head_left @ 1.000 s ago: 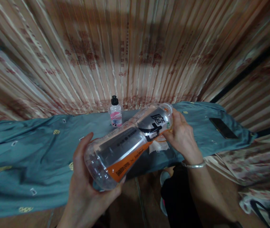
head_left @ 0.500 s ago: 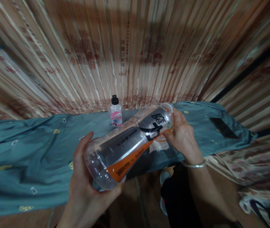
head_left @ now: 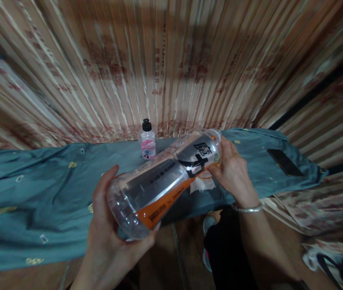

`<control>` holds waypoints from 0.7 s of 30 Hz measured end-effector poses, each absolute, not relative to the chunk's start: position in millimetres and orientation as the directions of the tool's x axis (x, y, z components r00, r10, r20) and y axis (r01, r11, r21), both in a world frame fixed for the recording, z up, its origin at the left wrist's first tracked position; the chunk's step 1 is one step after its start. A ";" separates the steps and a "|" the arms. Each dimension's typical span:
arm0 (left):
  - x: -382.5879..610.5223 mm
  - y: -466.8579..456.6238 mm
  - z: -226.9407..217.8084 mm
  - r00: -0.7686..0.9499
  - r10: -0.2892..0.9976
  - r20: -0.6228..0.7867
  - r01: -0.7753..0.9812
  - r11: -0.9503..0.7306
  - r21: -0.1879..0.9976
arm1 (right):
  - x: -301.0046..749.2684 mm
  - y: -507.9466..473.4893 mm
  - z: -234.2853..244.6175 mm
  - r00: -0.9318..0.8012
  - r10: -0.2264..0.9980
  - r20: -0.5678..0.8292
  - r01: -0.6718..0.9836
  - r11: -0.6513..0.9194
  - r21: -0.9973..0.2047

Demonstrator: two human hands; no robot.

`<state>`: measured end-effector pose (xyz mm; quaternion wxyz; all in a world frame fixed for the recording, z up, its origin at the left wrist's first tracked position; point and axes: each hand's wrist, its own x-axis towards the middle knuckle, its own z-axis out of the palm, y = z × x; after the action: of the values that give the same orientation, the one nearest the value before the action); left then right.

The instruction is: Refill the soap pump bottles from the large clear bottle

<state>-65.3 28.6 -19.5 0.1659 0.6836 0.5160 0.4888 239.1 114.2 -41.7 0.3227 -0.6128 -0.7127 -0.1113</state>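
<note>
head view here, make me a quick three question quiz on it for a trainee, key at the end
1. Which hand or hands hold the big bottle?
2. True or false: the small bottle has a white cap.
3. Fill in: the phone lies on the ____.

Key:
1. Both: the left hand at the nearer end, the right hand at the farther end.
2. False; its cap is black.
3. Cloth.
</note>
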 end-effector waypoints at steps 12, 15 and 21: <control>-62.0 29.0 -20.3 -0.060 0.863 0.501 0.540 -0.394 0.744 | 238.0 114.3 -41.9 -0.029 0.799 0.601 0.953 0.204 -0.225; -61.5 29.0 -19.4 -0.062 0.863 0.501 0.536 -0.394 0.746 | 237.9 114.4 -41.9 -0.027 0.799 0.601 0.954 0.200 -0.223; -61.6 30.4 -17.9 -0.045 0.844 0.534 0.560 -0.421 0.714 | 238.2 114.6 -41.5 -0.029 0.803 0.595 0.954 0.199 -0.223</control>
<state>-61.6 30.4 -17.9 0.1415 0.6763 0.5190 0.5033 238.2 114.6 -41.5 0.3157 -0.6213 -0.7072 -0.1194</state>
